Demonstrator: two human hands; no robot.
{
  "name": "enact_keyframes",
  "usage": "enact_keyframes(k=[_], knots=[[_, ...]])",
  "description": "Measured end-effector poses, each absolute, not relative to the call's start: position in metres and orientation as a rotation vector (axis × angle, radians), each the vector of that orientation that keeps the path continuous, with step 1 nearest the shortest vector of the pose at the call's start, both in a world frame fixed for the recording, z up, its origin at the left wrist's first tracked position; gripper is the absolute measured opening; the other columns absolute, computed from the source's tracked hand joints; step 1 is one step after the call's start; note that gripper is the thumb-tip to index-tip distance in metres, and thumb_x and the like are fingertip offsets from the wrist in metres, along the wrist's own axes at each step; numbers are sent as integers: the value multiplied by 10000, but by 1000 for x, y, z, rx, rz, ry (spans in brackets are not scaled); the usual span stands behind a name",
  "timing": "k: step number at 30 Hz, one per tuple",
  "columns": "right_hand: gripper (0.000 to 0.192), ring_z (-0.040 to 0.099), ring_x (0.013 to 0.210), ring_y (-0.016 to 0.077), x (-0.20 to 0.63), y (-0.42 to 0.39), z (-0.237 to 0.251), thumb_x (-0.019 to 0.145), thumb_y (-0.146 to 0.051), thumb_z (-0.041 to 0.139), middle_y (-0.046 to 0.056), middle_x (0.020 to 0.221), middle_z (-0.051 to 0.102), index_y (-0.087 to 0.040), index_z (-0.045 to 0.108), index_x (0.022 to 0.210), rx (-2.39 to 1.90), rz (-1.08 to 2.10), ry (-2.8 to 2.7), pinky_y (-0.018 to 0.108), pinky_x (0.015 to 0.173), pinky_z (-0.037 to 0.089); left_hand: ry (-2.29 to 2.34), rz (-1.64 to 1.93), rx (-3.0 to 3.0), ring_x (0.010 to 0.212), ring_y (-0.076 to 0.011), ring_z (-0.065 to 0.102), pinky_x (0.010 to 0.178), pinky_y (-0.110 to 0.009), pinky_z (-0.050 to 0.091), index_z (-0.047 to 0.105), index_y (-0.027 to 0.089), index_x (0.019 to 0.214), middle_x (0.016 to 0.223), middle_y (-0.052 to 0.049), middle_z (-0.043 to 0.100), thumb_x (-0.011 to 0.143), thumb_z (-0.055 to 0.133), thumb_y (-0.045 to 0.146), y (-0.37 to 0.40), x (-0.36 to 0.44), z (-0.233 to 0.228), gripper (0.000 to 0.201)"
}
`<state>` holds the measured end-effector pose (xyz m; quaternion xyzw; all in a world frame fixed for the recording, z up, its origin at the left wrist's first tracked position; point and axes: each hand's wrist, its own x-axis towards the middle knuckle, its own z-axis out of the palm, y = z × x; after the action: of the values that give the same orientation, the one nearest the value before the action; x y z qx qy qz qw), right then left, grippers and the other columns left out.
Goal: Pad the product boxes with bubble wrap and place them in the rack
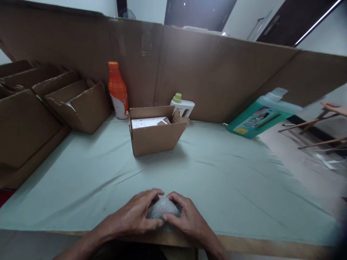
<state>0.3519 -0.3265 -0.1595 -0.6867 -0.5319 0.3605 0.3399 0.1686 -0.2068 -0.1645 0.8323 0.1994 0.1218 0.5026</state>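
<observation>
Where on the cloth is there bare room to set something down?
Widest: the pale green cloth right of the open brown cardboard box, short of the teal plastic bottle. Another: between the grouped brown cardboard boxes and the left hand. A third separates the open box from the crinkled clear bundle. Crowded: back left, around the orange plastic bottle.

This is a makeshift indoor work corner, whether home or workshop unclear. Around the view are a cloth-covered table at six o'clock, open cardboard boxes at nine, a cardboard screen at twelve, a dark door at two and wooden furniture at three.
</observation>
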Motion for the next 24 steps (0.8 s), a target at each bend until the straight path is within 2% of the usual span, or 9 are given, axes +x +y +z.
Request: enact_keyframes(k=[3,6,8,10,13,19,24], knots=[[133,622,836,215,367,-326,-156,744,-293,735,24,846,670,-213,637,784,-1818,686,-1455,314,769,487,472,797,2360,1283,-334,548,1067,-480,444,510,217,1387,1355,-154,609,820,722,347,-168,185,-127,619],[137,632,767,198,382,-326,-143,800,-341,713,20,804,674,-217,655,791,-1845,679,-1436,295,713,497,635,1102,2673,1427,-366,400,1162,-579,302,467,143,1428,1420,-193,561,855,657,231,-120,213,-90,610],[140,626,703,182,391,-325,-132,823,-353,698,1,753,667,-218,664,809,-1879,703,-1404,272,657,491,763,1050,2839,1340,-366,502,1145,-602,303,543,99,1339,1287,-199,653,854,603,160,-91,230,-76,493],[142,634,694,178,400,-325,-119,824,-359,699,-6,745,675,-220,671,826,-1901,656,-1371,264,653,502,823,908,2943,1106,-332,651,1102,-610,345,658,113,1138,1037,-153,740,854,540,121,-70,239,-71,308],[160,643,678,173,418,-326,-98,818,-373,720,-3,769,690,-231,688,884,-1876,524,-1298,259,631,519,732,799,3008,831,-258,688,1052,-597,398,697,150,913,830,-88,735,875,467,105,-63,230,-72,238],[244,625,634,185,440,-310,-47,844,-431,715,34,797,685,-261,689,1016,-1645,409,-1076,285,551,517,498,858,3028,657,-183,624,1043,-541,425,691,182,928,702,-15,660,907,417,59,-110,172,-71,301],[261,643,698,192,428,-256,-19,850,-455,647,33,835,698,-234,662,987,-1653,344,-1194,297,601,510,495,897,2929,683,-180,629,1078,-556,373,672,210,950,744,-3,686,904,430,45,-138,144,-76,297]])
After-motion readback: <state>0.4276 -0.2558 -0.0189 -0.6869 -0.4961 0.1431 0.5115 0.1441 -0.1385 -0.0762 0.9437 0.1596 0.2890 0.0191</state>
